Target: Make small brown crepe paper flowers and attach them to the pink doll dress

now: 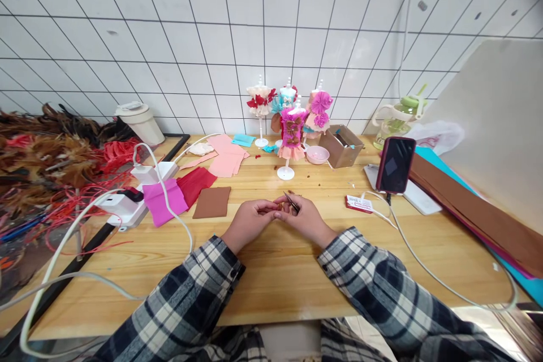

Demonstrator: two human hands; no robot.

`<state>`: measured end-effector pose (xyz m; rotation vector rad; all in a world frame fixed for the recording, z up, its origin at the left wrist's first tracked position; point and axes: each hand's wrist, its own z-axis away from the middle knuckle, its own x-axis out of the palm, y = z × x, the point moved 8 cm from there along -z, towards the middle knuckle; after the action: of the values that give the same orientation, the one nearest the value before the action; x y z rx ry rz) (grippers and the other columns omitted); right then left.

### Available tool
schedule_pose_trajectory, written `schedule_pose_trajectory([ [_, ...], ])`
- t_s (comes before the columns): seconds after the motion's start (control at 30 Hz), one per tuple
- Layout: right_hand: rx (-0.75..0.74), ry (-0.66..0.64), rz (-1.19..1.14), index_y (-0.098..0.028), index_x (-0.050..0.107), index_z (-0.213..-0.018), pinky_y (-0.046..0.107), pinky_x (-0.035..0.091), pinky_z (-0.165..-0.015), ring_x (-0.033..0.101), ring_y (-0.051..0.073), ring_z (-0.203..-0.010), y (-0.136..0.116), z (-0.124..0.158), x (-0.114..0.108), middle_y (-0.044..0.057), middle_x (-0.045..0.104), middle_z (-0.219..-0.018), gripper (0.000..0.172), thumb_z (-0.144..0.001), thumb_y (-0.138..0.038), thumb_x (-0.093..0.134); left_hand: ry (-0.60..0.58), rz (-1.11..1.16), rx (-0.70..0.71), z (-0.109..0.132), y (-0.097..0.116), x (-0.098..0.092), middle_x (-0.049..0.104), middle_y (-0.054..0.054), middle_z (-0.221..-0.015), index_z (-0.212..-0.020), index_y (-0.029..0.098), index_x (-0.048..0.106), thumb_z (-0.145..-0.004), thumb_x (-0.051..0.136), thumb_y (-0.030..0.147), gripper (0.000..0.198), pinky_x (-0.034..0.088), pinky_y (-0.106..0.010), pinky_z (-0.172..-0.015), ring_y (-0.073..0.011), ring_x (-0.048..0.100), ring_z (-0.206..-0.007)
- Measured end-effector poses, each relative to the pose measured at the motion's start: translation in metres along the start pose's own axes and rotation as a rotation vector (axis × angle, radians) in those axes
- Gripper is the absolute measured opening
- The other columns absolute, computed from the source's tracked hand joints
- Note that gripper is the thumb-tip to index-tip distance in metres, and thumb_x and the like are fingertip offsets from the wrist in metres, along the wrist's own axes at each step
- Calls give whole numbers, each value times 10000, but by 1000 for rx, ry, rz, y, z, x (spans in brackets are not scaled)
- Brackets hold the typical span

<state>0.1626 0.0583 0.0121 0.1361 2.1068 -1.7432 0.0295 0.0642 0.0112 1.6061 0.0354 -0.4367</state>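
Note:
My left hand (254, 219) and my right hand (303, 215) meet above the middle of the wooden table, fingertips pinched together. A tiny reddish-brown piece (280, 207) shows between them, mostly covered by the fingers. Tucked in my right hand is a pair of dark pointed tweezers (291, 201), tips toward the upper left. Just beyond stands a small dress form (292, 133) in a magenta bodice with brown bows and a pink skirt. A square of brown crepe paper (212, 202) lies to the left of my left hand.
Magenta paper (165, 201), red paper (195, 185) and pink sheets (227, 155) lie left. Behind stand more dress forms (260, 102), a pink bowl (317, 154) and a cardboard box (341, 146). Rightward are a propped phone (396, 165), cables and brown paper (475, 209). A power strip (129, 210) sits left.

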Motion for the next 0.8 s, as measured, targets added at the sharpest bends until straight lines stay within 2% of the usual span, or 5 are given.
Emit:
schedule_pose_trajectory([
  [0.17,14,18,-119,-155,661,-921,257,453,-663,578,137,-707,7,-2,-1,30,653,-794,280,-722,-350,681,-2,-234,122,2,12,-2,746,-32,-854,-823,195,730,-744,637,352,199,522,-281,-775,-190,681,-807],
  [0.3,15,75,-112,-155,649,-841,280,466,-692,603,152,-722,8,-3,-9,35,667,-779,209,-733,-334,654,25,-276,145,1,15,-6,744,-23,-836,-812,204,728,-747,635,357,191,517,-274,-779,-181,674,-792],
  [0.53,3,88,-85,-167,609,-828,254,425,-633,552,134,-662,4,-2,-12,10,618,-728,211,-753,-363,631,6,-141,86,-1,7,-6,732,-44,-832,-810,173,707,-742,641,368,217,507,-282,-774,-187,661,-793],
  [0.63,10,102,38,-189,551,-912,253,402,-610,513,131,-621,3,2,-14,-16,563,-683,245,-846,-423,519,40,-66,66,-2,2,-11,719,-61,-834,-802,153,684,-729,649,376,237,499,-283,-764,-188,652,-795],
  [0.8,-40,-44,234,-216,464,-917,282,395,-669,524,157,-694,0,7,5,4,549,-756,278,-963,-387,250,146,24,40,-4,-1,-21,698,-68,-829,-819,139,662,-724,643,383,263,488,-286,-745,-184,630,-782],
])
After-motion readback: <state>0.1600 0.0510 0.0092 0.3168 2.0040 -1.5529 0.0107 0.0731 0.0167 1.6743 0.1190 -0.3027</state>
